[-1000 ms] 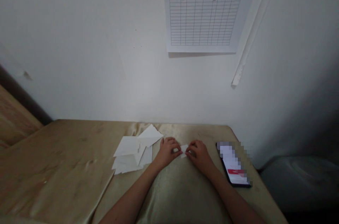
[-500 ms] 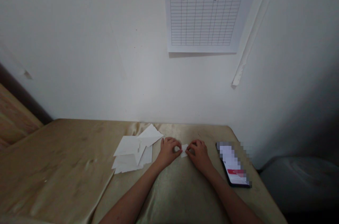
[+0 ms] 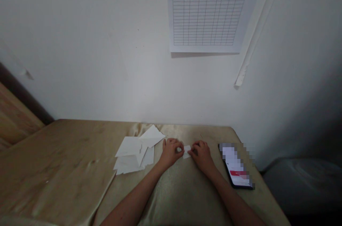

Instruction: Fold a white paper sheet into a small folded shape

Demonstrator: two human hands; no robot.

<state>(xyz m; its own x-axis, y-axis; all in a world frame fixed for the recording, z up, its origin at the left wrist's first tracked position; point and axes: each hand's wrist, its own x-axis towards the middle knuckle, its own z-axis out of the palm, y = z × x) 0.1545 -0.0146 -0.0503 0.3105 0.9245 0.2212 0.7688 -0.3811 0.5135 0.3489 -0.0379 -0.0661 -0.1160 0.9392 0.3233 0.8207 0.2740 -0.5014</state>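
Note:
A small white piece of paper (image 3: 186, 152) is held between my two hands, low over the cloth-covered table (image 3: 176, 197). My left hand (image 3: 171, 151) pinches its left edge between thumb and forefinger. On the opposite edge my right hand (image 3: 201, 152) pinches it the same way, the other fingers curled. To the left of my left hand lies a loose pile of white paper sheets (image 3: 130, 146), overlapping at different angles. Whether the small piece is folded I cannot tell.
A phone (image 3: 236, 169) with a lit, partly blurred screen lies at the table's right side. A printed table sheet (image 3: 205, 19) hangs on the white wall (image 3: 93, 58) behind. A grey rounded object (image 3: 301, 183) stands beyond the right edge, and a wooden panel (image 3: 16, 119) is at far left.
My right hand's fingertips have shifted slightly on the small piece of paper, and a bit more of it shows. The left hand keeps its pinch. Paper pile and phone are unmoved.

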